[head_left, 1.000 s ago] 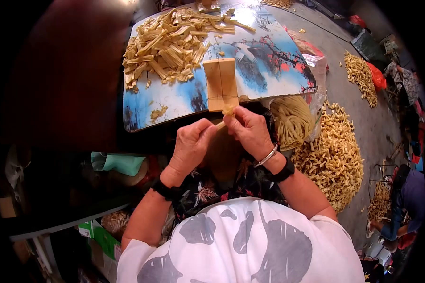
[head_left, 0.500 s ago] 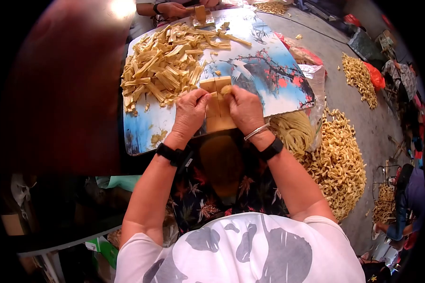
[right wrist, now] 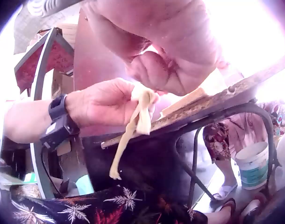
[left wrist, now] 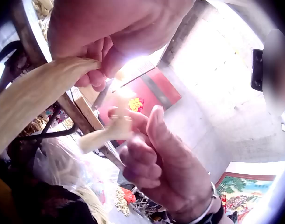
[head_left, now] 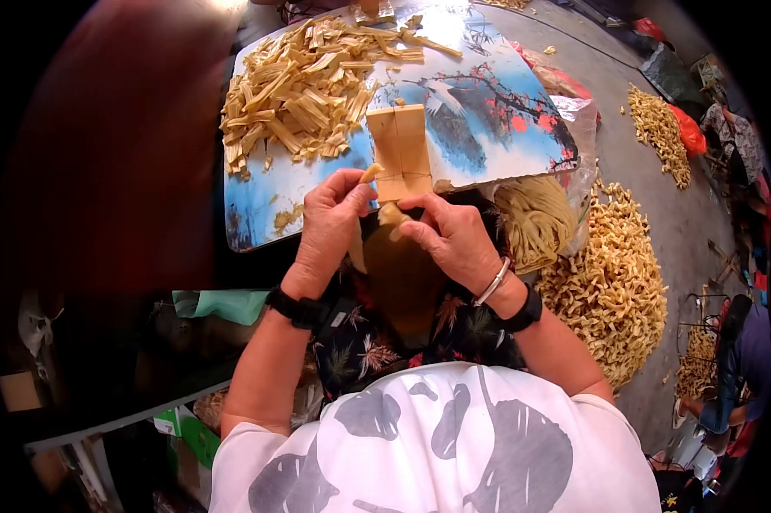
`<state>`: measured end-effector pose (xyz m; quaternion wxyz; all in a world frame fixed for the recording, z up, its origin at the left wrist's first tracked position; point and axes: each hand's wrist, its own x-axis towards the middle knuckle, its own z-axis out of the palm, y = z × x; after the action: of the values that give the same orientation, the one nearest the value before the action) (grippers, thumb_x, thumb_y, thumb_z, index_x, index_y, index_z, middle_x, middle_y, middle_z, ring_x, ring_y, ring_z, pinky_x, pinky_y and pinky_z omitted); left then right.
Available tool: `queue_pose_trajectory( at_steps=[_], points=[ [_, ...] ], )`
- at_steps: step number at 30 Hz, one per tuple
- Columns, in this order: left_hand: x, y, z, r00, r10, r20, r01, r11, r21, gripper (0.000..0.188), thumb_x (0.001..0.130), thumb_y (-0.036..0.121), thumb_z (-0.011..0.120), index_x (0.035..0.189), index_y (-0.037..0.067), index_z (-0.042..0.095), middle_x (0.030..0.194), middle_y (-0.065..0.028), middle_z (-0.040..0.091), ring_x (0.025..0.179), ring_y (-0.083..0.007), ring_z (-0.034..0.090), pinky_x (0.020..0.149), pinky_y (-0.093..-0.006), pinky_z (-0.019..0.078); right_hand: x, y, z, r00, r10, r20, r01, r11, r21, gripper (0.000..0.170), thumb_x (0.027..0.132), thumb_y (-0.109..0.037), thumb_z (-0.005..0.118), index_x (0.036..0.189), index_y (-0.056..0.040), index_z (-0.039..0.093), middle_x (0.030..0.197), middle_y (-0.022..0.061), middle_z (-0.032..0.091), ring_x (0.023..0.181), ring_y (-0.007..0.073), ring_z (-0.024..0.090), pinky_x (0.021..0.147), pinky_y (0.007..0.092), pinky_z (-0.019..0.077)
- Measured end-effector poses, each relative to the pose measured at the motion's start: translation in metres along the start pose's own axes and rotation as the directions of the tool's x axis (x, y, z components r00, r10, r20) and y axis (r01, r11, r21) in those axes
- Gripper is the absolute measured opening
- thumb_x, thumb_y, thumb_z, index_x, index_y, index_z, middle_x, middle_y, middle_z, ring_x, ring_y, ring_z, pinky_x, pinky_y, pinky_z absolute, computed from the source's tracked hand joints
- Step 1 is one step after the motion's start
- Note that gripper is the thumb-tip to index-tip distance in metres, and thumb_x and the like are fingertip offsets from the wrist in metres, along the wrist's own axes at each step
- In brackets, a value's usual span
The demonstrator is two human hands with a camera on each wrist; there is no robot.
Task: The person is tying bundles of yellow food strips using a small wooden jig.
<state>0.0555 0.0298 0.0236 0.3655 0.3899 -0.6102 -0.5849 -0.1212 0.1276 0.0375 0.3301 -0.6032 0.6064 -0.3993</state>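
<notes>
In the head view my left hand (head_left: 327, 224) pinches a long pale yellow strip (right wrist: 126, 145), which hangs down from the fingers in the right wrist view. My right hand (head_left: 455, 239) holds a short knotted piece (head_left: 391, 215) between thumb and forefinger, just below the wooden board's near edge. That piece shows in the left wrist view as a bent yellow bit (left wrist: 115, 127) at the fingertips. The upright-backed wooden board (head_left: 401, 150) stands at the table's edge, touched by neither hand as far as I can tell.
A heap of flat yellow pieces (head_left: 304, 94) lies on the painted table (head_left: 488, 128). Right of the table are a bundle of long strips (head_left: 535, 222) and a large pile of knotted pieces (head_left: 612, 291) on the floor. Another person (head_left: 749, 359) is at the far right.
Both hands have come back from above the wooden board to its near edge and moved apart. The knotted piece stays with the right hand, and a long strip now hangs from the left.
</notes>
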Motion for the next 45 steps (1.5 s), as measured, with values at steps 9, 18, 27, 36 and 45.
queue_pose_trajectory(
  at_steps=[9,18,27,36,45],
  points=[
    [-0.081,-0.033,0.020,0.971,0.073,-0.228,0.005,0.946,0.325,0.014,0.096,0.016,0.065,0.100,0.003,0.067,0.088,-0.0041,0.068,0.078,-0.0080,0.061,0.072,-0.0209,0.0495,-0.018,0.011,0.046,0.963,-0.042,-0.267,0.107,0.966,0.235,0.018,0.097,-0.017,0.059,0.101,-0.0035,0.070,0.085,0.0135,0.065,0.073,0.0276,0.065,0.067,0.0346,0.0512],
    [-0.113,-0.050,0.025,0.854,-0.494,0.162,0.487,0.651,-0.582,0.028,0.100,0.025,0.060,0.113,0.001,0.066,0.090,-0.0042,0.069,0.080,-0.0115,0.065,0.071,-0.0237,0.0521,-0.087,0.011,0.062,0.955,-0.284,-0.083,0.289,0.956,0.053,0.013,0.087,-0.005,0.066,0.099,-0.0022,0.063,0.094,0.0159,0.067,0.082,0.0340,0.067,0.071,0.0369,0.0552],
    [-0.116,-0.046,0.035,0.964,0.074,0.256,-0.264,0.394,0.880,0.005,0.087,0.008,0.061,0.090,0.005,0.060,0.086,-0.0109,0.060,0.079,-0.0307,0.064,0.065,-0.0420,0.0525,-0.084,0.039,0.070,0.946,-0.260,-0.194,0.248,0.965,-0.084,0.005,0.088,-0.003,0.062,0.089,-0.0016,0.057,0.094,0.0172,0.069,0.085,0.0339,0.068,0.069,0.0344,0.0569],
    [-0.121,-0.045,0.049,0.958,0.255,0.131,-0.226,0.391,0.892,0.011,0.080,0.004,0.065,0.087,0.007,0.057,0.086,-0.0113,0.056,0.077,-0.0316,0.063,0.063,-0.0401,0.0517,-0.077,0.033,0.071,0.925,0.367,-0.100,-0.304,0.871,0.386,0.015,0.094,-0.013,0.063,0.092,0.0009,0.061,0.076,0.0149,0.067,0.061,0.0217,0.068,0.052,0.0271,0.0525],
    [-0.112,-0.062,0.036,0.992,0.120,0.031,-0.119,0.844,0.523,0.009,0.085,0.002,0.064,0.093,0.002,0.059,0.079,-0.0086,0.059,0.063,-0.0191,0.058,0.060,-0.0298,0.0491,-0.073,0.051,0.068,0.989,-0.082,-0.126,0.084,0.996,0.017,0.012,0.087,-0.010,0.066,0.095,-0.0011,0.066,0.085,0.0153,0.068,0.077,0.0331,0.066,0.069,0.0359,0.0529]
  ],
)
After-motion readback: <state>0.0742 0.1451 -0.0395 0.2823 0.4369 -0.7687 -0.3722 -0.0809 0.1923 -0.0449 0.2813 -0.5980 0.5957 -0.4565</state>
